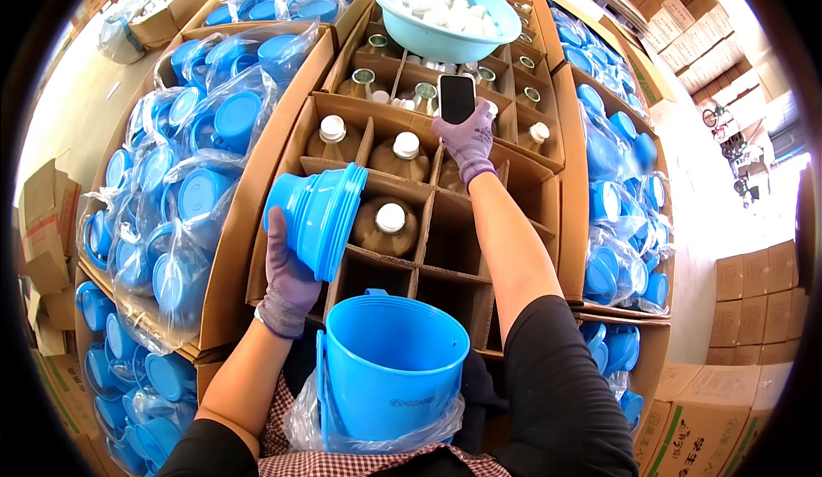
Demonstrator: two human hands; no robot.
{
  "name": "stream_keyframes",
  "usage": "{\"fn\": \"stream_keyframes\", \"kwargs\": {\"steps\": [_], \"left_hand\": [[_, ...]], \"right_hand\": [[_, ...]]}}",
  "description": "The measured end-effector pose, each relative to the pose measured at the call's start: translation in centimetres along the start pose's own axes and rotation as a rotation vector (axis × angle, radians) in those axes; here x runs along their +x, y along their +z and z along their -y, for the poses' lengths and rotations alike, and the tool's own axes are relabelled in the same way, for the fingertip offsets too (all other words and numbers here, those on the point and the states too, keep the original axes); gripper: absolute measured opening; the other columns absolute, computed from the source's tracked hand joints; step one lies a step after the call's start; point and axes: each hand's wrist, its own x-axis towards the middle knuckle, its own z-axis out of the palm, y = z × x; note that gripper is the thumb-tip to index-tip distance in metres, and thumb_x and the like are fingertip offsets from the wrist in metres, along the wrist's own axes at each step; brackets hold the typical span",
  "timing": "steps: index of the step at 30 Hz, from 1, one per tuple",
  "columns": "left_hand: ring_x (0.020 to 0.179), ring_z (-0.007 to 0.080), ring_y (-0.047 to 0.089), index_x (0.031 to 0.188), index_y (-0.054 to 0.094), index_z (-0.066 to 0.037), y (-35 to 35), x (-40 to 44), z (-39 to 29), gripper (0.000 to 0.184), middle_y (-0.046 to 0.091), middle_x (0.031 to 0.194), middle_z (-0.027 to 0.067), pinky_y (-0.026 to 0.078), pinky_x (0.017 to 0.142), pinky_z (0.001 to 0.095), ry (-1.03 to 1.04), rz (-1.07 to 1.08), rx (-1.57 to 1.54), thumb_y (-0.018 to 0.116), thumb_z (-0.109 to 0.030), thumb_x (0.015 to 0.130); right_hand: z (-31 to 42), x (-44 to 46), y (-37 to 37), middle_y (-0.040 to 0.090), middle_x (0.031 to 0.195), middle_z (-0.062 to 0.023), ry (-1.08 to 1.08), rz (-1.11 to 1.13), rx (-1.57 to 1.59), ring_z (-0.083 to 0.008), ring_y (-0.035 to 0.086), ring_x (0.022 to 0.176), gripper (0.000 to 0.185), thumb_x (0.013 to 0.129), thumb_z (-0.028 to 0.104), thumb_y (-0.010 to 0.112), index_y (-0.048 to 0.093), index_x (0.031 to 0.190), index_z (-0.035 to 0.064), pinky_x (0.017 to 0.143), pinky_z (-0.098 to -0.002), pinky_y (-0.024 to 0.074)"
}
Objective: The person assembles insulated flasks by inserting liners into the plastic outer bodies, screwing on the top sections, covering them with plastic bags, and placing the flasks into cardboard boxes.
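My left hand (287, 276), in a purple glove, is closed on what looks like a nested stack of blue plastic bowls (312, 220), tilted with the rims facing right. My right hand (469, 139), also gloved, grips a smartphone (456, 98) with a dark screen over the divided carton (548, 194). In that carton stand brown bottles with white caps, among them one bottle (385, 229) just right of the bowls. Close to my body is a blue bucket (394, 331), its inside visible, with a clear plastic bag around its base.
A light blue basin (394, 27) of white caps rests on the farther carton, above uncapped bottles. Cartons of bagged blue buckets (205, 194) line the left, with more blue buckets (604, 271) on the right. Stacked boxes (753, 297) stand at far right.
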Motion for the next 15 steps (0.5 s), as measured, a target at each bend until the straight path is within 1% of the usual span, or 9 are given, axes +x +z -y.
{"fn": "stream_keyframes", "kwargs": {"steps": [3,6,7,10,11,12,14,15], "left_hand": [[0.126,0.0297,0.062,0.150,0.046,-0.009,-0.2,0.0,0.0,0.079,0.059,0.143,0.0132,0.053,0.106,0.0460,-0.024,-0.021,-0.027,0.068,-0.059,0.093],[0.125,0.0295,0.063,0.150,0.045,-0.010,0.0,-0.1,-0.1,0.080,0.060,0.142,0.0130,0.054,0.105,0.0455,-0.013,-0.002,0.021,0.069,-0.060,0.092],[0.125,0.0295,0.063,0.150,0.045,-0.010,0.0,-0.1,-0.2,0.080,0.060,0.142,0.0129,0.054,0.105,0.0454,-0.018,-0.006,-0.002,0.069,-0.060,0.092],[0.124,0.0294,0.063,0.150,0.045,-0.009,0.2,0.0,-0.2,0.081,0.060,0.142,0.0128,0.054,0.105,0.0450,-0.031,-0.021,-0.050,0.068,-0.061,0.092],[0.124,0.0293,0.063,0.150,0.045,-0.009,0.3,0.0,-0.2,0.082,0.060,0.142,0.0129,0.054,0.105,0.0448,-0.034,-0.027,-0.050,0.068,-0.061,0.092],[0.124,0.0292,0.063,0.150,0.045,-0.009,0.4,-0.1,-0.3,0.082,0.060,0.142,0.0130,0.054,0.105,0.0446,-0.037,-0.032,-0.049,0.068,-0.062,0.092],[0.123,0.0268,0.063,0.150,0.044,-0.006,0.7,-0.3,-0.1,0.082,0.060,0.141,0.0133,0.054,0.104,0.0406,0.013,-0.004,0.035,0.065,-0.062,0.094],[0.123,0.0256,0.064,0.150,0.044,-0.005,0.9,-0.2,0.0,0.082,0.060,0.141,0.0134,0.055,0.104,0.0386,0.040,0.013,0.076,0.064,-0.062,0.095]], "right_hand": [[-0.8,0.6,0.7,0.061,0.119,-0.0218,-0.008,-0.062,-0.009,-0.0373,0.064,0.109,0.090,0.063,0.041,0.084,0.046,0.134,-0.0009,0.097,-0.0453,0.0523],[-0.7,0.6,0.0,0.058,0.120,-0.0205,0.024,0.021,0.053,-0.0369,0.061,0.110,0.082,0.063,0.038,0.084,0.051,0.128,-0.0014,0.097,-0.0457,0.0524],[-0.5,0.7,-0.1,0.060,0.121,-0.0228,0.049,0.042,0.074,-0.0345,0.063,0.111,0.083,0.064,0.039,0.085,0.052,0.126,-0.0054,0.097,-0.0435,0.0522],[0.7,0.7,-1.2,0.061,0.126,-0.0269,0.249,0.112,0.310,-0.0324,0.062,0.117,0.084,0.065,0.040,0.086,0.052,0.125,-0.0082,0.100,-0.0407,0.0510],[1.4,0.6,-1.6,0.064,0.125,-0.0283,0.257,0.050,0.315,-0.0312,0.065,0.116,0.091,0.065,0.041,0.087,0.050,0.130,-0.0115,0.099,-0.0383,0.0518],[0.8,1.9,-0.8,0.065,0.126,-0.0266,0.228,-0.003,0.274,-0.0328,0.068,0.109,0.103,0.064,0.042,0.088,0.045,0.139,-0.0143,0.096,-0.0378,0.0540],[4.4,3.9,-3.2,0.062,0.133,-0.0274,0.259,0.025,0.312,-0.0326,0.068,0.111,0.107,0.068,0.040,0.088,0.039,0.144,-0.0167,0.096,-0.0365,0.0544],[5.5,6.5,-4.4,0.060,0.131,-0.0270,0.232,0.161,0.442,-0.0327,0.067,0.108,0.100,0.072,0.043,0.088,0.043,0.140,-0.0143,0.094,-0.0371,0.0553]]}}
